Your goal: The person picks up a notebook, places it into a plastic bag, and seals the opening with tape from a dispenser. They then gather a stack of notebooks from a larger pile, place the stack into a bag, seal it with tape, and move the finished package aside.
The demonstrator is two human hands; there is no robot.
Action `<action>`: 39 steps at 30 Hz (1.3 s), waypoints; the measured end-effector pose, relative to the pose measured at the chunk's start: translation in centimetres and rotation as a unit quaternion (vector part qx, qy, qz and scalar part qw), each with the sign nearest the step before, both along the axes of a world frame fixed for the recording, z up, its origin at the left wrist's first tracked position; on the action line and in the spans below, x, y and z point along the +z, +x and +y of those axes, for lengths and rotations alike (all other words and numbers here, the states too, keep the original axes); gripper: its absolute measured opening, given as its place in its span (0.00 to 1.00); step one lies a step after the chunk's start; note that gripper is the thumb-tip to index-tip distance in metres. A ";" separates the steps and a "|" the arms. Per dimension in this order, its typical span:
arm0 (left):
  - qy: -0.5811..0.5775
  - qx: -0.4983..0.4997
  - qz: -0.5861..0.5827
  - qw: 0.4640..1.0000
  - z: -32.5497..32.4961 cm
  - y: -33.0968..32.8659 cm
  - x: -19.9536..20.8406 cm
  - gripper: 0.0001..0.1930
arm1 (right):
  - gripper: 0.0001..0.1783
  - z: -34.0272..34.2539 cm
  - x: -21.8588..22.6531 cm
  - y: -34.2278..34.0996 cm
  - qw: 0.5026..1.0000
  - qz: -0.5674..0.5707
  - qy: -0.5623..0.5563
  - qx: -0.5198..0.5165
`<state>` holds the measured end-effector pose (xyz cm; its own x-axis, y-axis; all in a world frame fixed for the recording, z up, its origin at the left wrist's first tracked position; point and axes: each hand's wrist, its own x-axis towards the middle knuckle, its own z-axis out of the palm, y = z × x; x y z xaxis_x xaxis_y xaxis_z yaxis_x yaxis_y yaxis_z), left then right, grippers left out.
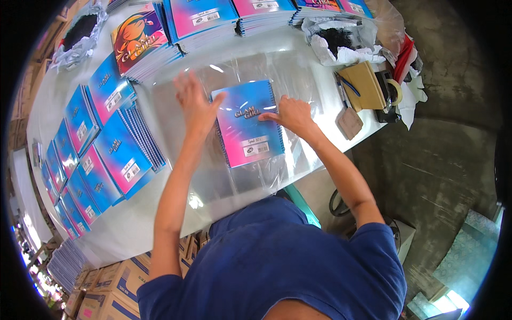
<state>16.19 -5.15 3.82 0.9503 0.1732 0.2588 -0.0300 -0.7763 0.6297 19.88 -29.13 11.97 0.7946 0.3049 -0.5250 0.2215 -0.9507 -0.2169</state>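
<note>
A white table [133, 224] is seen from above. At its middle a clear plastic sheet [245, 176] is spread, and a blue-and-pink spiral notebook [248, 124] with a white rectangular label lies on it. The left hand [193, 101] is laid flat, fingers open, on the sheet just left of the notebook; the right hand [290, 114] is pressed open on the notebook's right edge. The cover is judged best held still while the film is smoothed outward. Left of the notebook, matching notebooks [101, 160] are fanned in rows; beyond it, stacks [213, 18] are lined up. Cardboard boxes [112, 288] are stacked below the table's near edge.
</note>
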 end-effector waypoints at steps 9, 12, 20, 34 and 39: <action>-0.205 -0.082 0.100 0.970 0.2 -6.4 0.6 0.29 | 0.53 -1.7 -3.8 -4.7 0.813 0.101 0.513 -0.257; -0.519 -0.123 0.178 0.827 0.5 -7.9 2.1 0.37 | 0.59 -1.6 0.7 -7.1 0.738 0.119 0.606 -0.272; -0.453 -0.190 0.037 0.870 -1.2 -10.5 6.8 0.55 | 0.51 -3.8 -0.1 -9.1 0.730 0.003 0.679 -0.078; -0.062 -0.151 0.203 0.965 0.3 -10.4 23.3 0.28 | 0.09 -4.9 17.5 -6.4 0.874 -0.273 0.263 0.305; 0.053 -0.138 0.126 0.981 -0.6 -10.4 23.7 0.23 | 0.08 -4.9 18.1 -7.1 0.855 -0.298 0.291 0.309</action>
